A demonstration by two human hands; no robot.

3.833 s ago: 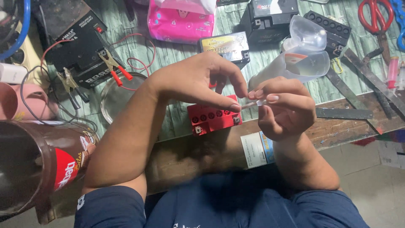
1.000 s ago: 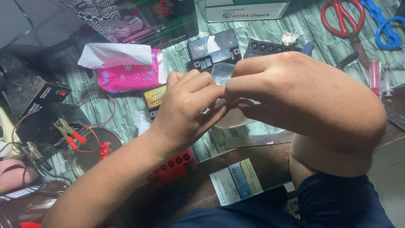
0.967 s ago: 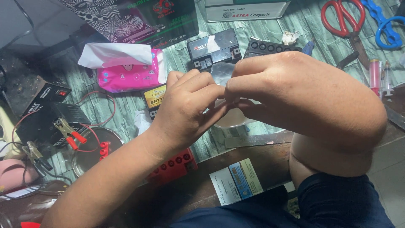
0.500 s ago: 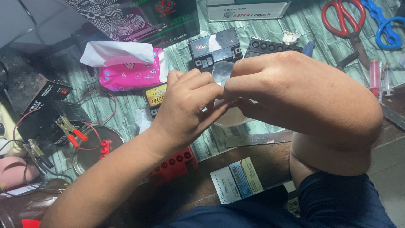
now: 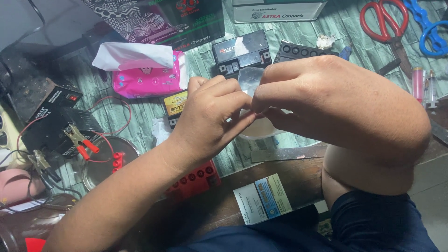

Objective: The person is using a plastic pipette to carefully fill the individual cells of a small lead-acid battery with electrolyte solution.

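Green-patterned covering lies over the cluttered counter point(image 5: 298, 35), with a wooden edge nearest the person. Both hands meet above it. The left hand point(image 5: 212, 116) comes in from the lower left, wrist bent, its fingers curled and pinched together with the thumb on a small clear plastic piece point(image 5: 251, 79). The right hand point(image 5: 326, 100) arches over from the right, knuckles up and forearm folded steeply back, its fingertips closed on the same piece from the other side; just what they grip is hidden beneath the knuckles. Under the hands sits a clear plastic cup point(image 5: 259, 130) with a pale bottom.

A slip looks like the main risk: the piece is small and smooth, held only at the fingertips, and could drop among the clutter below. Close by lie a small black battery point(image 5: 240, 51), a pink tissue pack point(image 5: 147, 77), a red cell cap strip point(image 5: 193, 179) and red clamps point(image 5: 84, 144) on wires, so a stray elbow might knock something over. Red scissors point(image 5: 385, 23) lie well apart at the top right.
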